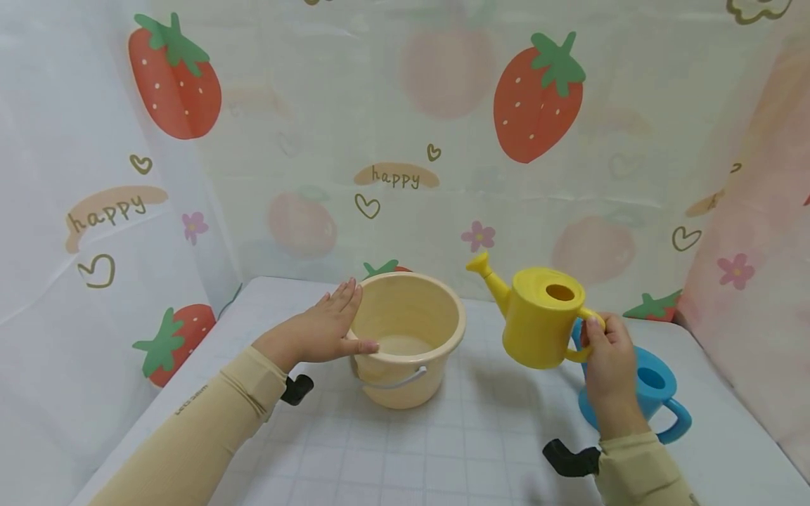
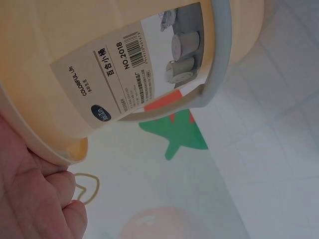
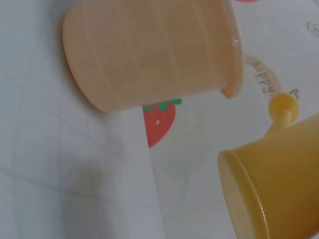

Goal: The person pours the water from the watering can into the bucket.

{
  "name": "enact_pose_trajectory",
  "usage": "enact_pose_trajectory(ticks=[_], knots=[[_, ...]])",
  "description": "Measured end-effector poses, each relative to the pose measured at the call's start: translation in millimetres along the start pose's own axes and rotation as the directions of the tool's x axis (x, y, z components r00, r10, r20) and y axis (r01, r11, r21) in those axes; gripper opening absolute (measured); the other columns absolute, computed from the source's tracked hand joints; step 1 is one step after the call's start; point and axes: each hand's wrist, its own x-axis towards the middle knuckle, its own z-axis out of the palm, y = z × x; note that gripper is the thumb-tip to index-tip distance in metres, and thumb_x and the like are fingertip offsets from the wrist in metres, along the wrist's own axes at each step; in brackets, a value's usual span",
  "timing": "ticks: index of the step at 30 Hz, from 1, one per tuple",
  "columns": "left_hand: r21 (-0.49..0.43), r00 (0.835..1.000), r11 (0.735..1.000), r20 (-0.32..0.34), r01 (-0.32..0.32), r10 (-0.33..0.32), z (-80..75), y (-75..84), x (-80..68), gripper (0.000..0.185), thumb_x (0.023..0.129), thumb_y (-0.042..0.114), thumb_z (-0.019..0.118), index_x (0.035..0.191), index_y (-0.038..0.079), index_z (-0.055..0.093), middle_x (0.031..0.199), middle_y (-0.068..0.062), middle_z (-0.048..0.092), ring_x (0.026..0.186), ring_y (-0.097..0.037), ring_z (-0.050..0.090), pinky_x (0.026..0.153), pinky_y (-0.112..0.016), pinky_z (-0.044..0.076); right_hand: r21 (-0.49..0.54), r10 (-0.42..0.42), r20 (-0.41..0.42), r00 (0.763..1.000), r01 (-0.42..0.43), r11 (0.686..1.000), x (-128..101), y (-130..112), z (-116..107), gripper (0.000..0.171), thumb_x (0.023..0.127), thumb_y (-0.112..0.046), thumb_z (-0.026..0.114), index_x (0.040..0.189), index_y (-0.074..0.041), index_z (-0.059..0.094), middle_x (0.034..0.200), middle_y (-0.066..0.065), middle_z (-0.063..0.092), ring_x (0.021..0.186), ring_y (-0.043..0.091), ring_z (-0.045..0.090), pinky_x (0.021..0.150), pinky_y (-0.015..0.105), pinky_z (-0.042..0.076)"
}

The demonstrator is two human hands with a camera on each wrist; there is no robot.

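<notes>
A cream plastic bucket [image 1: 405, 383] stands upright on the table, its grey handle hanging down the front. My left hand [image 1: 316, 332] rests against the bucket's left rim with straight fingers, the thumb lying over the front edge. The left wrist view shows a printed label [image 2: 124, 67] on the bucket's side. To the right, my right hand [image 1: 610, 376] grips a yellow watering can [image 1: 538, 327] by its handle, holding it raised above the table. The can's spout [image 3: 283, 107] points up and left, toward the bucket. No water shows.
Behind my right hand a blue watering can [image 1: 658, 400] stands on the table, partly hidden by that hand. The white gridded table [image 1: 354, 457] meets a strawberry-printed curtain [image 1: 354, 126] at the back and sides. Black pieces [image 1: 569, 460] stick out at both wrists.
</notes>
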Motion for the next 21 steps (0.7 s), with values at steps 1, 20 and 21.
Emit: enact_pose_trajectory(ticks=[1, 20, 21], knots=[[0.001, 1.0, 1.0, 0.0, 0.0, 0.0, 0.1, 0.1, 0.2, 0.115, 0.073, 0.082, 0.03, 0.145, -0.003, 0.001, 0.151, -0.019, -0.006, 0.139, -0.03, -0.003, 0.111, -0.046, 0.008, -0.013, -0.006, -0.009, 1.0, 0.006, 1.0, -1.2, 2.1, 0.8, 0.027, 0.097, -0.034, 0.039, 0.091, -0.009, 0.045, 0.082, 0.001, 0.041, 0.086, 0.016, 0.038, 0.079, 0.031, 0.03], [-0.013, 0.999, 1.0, 0.032, 0.009, -0.009, -1.3, -0.1, 1.1, 0.115, 0.074, 0.082, 0.03, 0.144, -0.002, -0.002, 0.15, -0.018, -0.011, 0.139, -0.028, -0.006, 0.111, -0.046, 0.007, -0.033, 0.032, 0.016, 0.999, -0.032, 0.999, -18.4, 50.3, 7.6, 0.032, 0.099, -0.034, 0.035, 0.094, -0.003, 0.04, 0.087, 0.006, 0.038, 0.09, 0.017, 0.036, 0.078, 0.033, 0.029], [-0.014, 1.0, 1.0, 0.03, 0.008, -0.008, -1.3, 0.0, 1.1, 0.115, 0.074, 0.082, 0.03, 0.145, -0.002, -0.002, 0.15, -0.018, -0.011, 0.139, -0.028, -0.006, 0.111, -0.046, 0.007, -0.035, 0.038, 0.019, 0.999, -0.037, 0.999, -18.9, 51.9, 7.2, 0.033, 0.099, -0.034, 0.034, 0.095, -0.002, 0.04, 0.087, 0.006, 0.038, 0.09, 0.017, 0.035, 0.079, 0.033, 0.029]])
